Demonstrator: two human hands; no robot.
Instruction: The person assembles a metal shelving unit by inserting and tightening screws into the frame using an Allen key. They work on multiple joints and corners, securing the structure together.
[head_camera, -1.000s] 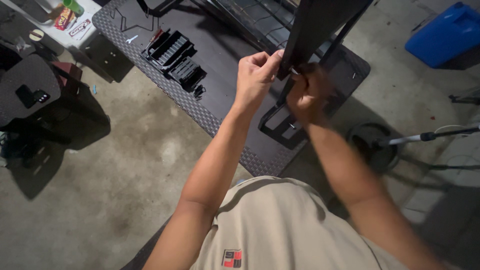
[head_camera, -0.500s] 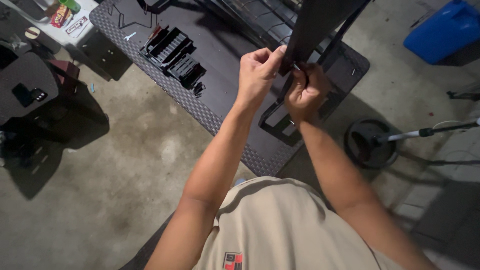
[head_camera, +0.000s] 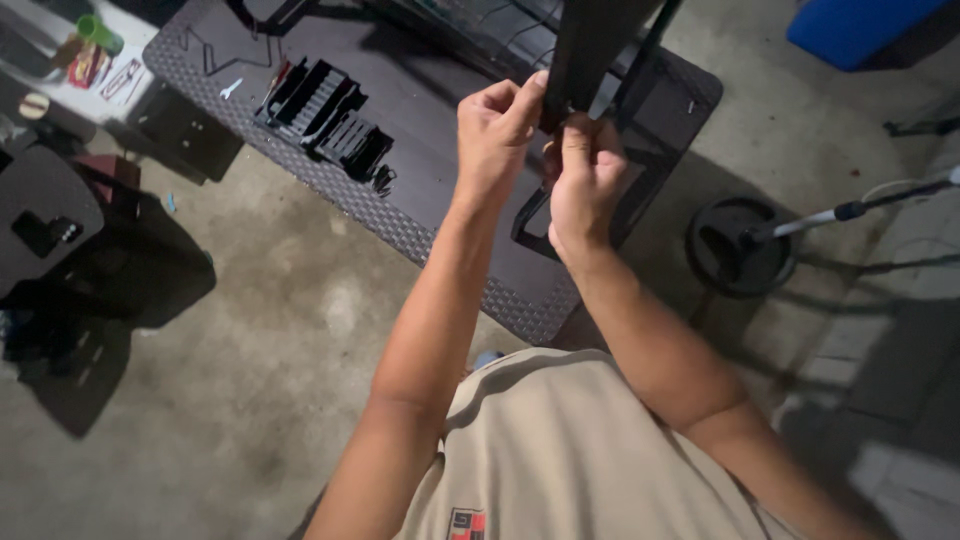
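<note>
A tall black metal frame post (head_camera: 590, 45) stands upright in front of me over a dark rubber mat (head_camera: 430, 215). My left hand (head_camera: 497, 130) grips the post's left edge with thumb and curled fingers. My right hand (head_camera: 583, 180) is closed just below it, pinching something small at the post's lower end; what it pinches is hidden by my fingers. Below the hands a black frame part (head_camera: 545, 225) lies on the mat.
A black slotted parts holder (head_camera: 325, 115) and small loose hardware sit on the mat's left side. A round black stand base (head_camera: 738, 245) with a metal pole is at right. A blue container (head_camera: 860, 25) is top right. A dark chair (head_camera: 50, 215) stands at left.
Both hands have stayed together on the post, shifting slightly up it. The camera view drifted a little, with the mat's objects sliding left.
</note>
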